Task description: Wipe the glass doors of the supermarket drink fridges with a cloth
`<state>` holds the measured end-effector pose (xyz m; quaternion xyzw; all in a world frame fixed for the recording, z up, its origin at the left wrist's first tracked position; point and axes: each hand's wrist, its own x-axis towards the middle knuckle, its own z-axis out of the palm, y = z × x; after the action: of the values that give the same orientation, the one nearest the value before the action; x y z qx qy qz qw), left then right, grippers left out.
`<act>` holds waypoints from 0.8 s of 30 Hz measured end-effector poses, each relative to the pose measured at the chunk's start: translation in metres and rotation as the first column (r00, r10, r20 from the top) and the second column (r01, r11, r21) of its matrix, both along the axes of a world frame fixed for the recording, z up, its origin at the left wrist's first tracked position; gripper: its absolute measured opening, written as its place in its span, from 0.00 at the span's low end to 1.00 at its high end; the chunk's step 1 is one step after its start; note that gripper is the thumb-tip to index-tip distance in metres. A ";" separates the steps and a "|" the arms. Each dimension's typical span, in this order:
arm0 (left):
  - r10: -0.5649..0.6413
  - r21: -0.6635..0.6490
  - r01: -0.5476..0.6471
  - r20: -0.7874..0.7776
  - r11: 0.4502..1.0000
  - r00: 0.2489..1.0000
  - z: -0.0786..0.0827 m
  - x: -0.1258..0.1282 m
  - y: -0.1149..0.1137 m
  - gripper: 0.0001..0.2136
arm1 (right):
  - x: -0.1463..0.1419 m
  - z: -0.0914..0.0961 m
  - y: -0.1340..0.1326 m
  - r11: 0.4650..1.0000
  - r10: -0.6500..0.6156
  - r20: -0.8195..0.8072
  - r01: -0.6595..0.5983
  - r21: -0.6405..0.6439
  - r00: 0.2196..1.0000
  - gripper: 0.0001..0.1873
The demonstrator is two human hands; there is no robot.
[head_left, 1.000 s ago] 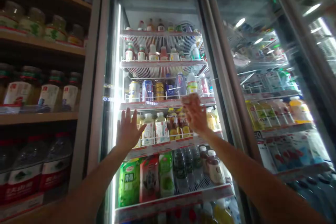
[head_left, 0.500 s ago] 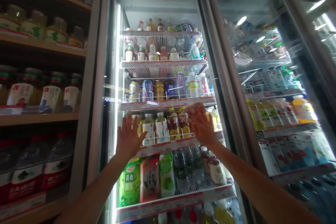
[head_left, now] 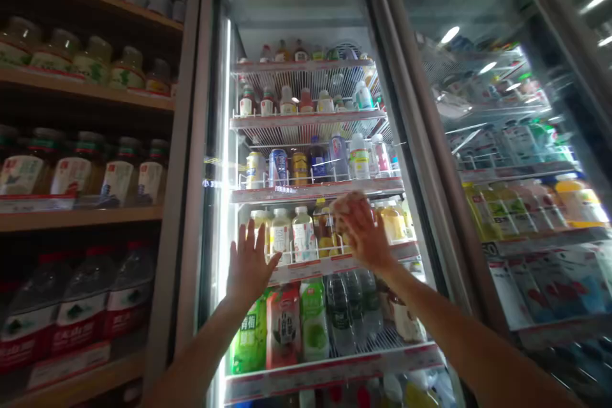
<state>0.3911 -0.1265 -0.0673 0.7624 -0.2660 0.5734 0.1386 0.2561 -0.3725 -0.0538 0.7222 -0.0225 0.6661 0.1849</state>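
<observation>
My left hand is open, fingers spread and pointing up, flat against the glass door of a lit drinks fridge, level with the third shelf. My right hand is raised against the same glass further right, in front of juice bottles. Its fingers are smeared, and a pale patch shows at the fingertips. Whether it holds anything is unclear. Cans stand on the shelf above, and green and red cartons and water bottles on the shelf below.
A second fridge with reflecting glass doors stands to the right. Wooden shelves on the left carry jars and large water bottles. The metal door frame runs between the two fridges.
My right hand slid down and slightly right across the glass. My left hand dropped a little and stayed flat. The view shifted, so the fridge sits further right.
</observation>
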 end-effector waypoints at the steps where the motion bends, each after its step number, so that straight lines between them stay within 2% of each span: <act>1: -0.007 0.000 0.007 0.002 1.000 1.000 -0.002 0.000 -0.001 0.33 | -0.006 0.006 -0.013 0.992 -0.048 0.080 0.038 0.122 0.996 0.23; 3: -0.020 -0.007 0.020 0.000 1.000 1.000 -0.004 0.000 -0.003 0.32 | -0.011 0.012 -0.023 0.945 -0.135 0.183 0.071 0.319 0.974 0.23; 4: -0.027 -0.012 0.027 -0.001 1.000 1.000 -0.004 0.000 -0.003 0.32 | -0.009 0.011 -0.018 0.936 -0.144 0.184 0.074 0.344 0.972 0.23; 5: -0.031 -0.017 0.031 0.002 0.999 1.000 -0.004 0.000 -0.003 0.33 | -0.004 0.007 -0.007 0.951 -0.121 0.148 0.072 0.302 0.982 0.24; 7: -0.040 -0.005 0.040 0.016 0.999 0.999 -0.005 0.001 0.002 0.33 | 0.009 -0.009 0.023 0.999 -0.026 -0.034 0.027 0.035 0.999 0.24; 9: -0.044 0.048 0.042 0.030 0.998 0.999 -0.009 0.005 0.012 0.33 | 0.020 -0.022 0.046 0.963 0.024 -0.228 -0.084 -0.256 0.973 0.25; 10: -0.040 0.076 0.037 0.036 0.996 0.999 -0.012 0.007 0.018 0.32 | 0.023 -0.023 0.051 0.937 0.031 -0.275 -0.123 -0.326 0.961 0.25; 11: -0.036 0.097 0.032 0.038 0.995 0.999 -0.016 0.010 0.024 0.31 | 0.024 -0.020 0.051 0.932 0.039 -0.278 -0.136 -0.337 0.960 0.25; 12: -0.032 0.104 0.028 0.038 0.994 0.999 -0.019 0.012 0.029 0.30 | 0.024 -0.014 0.047 0.949 0.053 -0.234 -0.122 -0.290 0.971 0.24; 14: -0.031 0.081 0.027 0.036 0.996 0.999 -0.026 0.016 0.034 0.31 | 0.023 0.004 0.037 0.994 0.065 -0.069 -0.071 -0.081 0.995 0.23; 16: -0.046 0.044 0.044 0.039 0.998 0.998 -0.031 0.016 0.034 0.31 | 0.025 0.014 0.035 0.993 0.047 0.059 -0.053 0.101 0.997 0.23; 17: -0.057 0.029 0.055 0.041 0.998 0.998 -0.032 0.017 0.034 0.31 | 0.029 0.013 0.040 0.991 0.049 0.068 -0.057 0.121 0.996 0.23; 18: -0.068 0.023 0.067 0.042 0.997 0.997 -0.034 0.017 0.035 0.31 | 0.033 0.007 0.048 0.995 0.065 0.027 -0.067 0.079 0.998 0.23; 20: -0.085 0.036 0.083 0.044 0.996 0.995 -0.036 0.020 0.041 0.31 | 0.043 -0.010 0.070 0.980 0.106 -0.164 -0.131 -0.150 0.981 0.25; 22: -0.077 0.063 0.074 0.046 0.995 0.996 -0.040 0.028 0.057 0.29 | 0.052 -0.021 0.090 0.899 0.098 -0.355 -0.236 -0.369 0.930 0.25; 23: -0.063 0.064 0.060 0.046 0.996 0.997 -0.043 0.034 0.068 0.28 | 0.055 -0.019 0.098 0.873 0.089 -0.400 -0.265 -0.409 0.912 0.25; 24: -0.047 0.049 0.044 0.046 0.998 0.998 -0.045 0.040 0.079 0.27 | 0.059 -0.012 0.106 0.879 0.094 -0.403 -0.266 -0.395 0.910 0.24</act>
<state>0.4306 -0.0477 -0.1123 0.7455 -0.3003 0.5813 0.1268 0.3147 -0.2669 -0.0653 0.7732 0.2329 0.5189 0.2807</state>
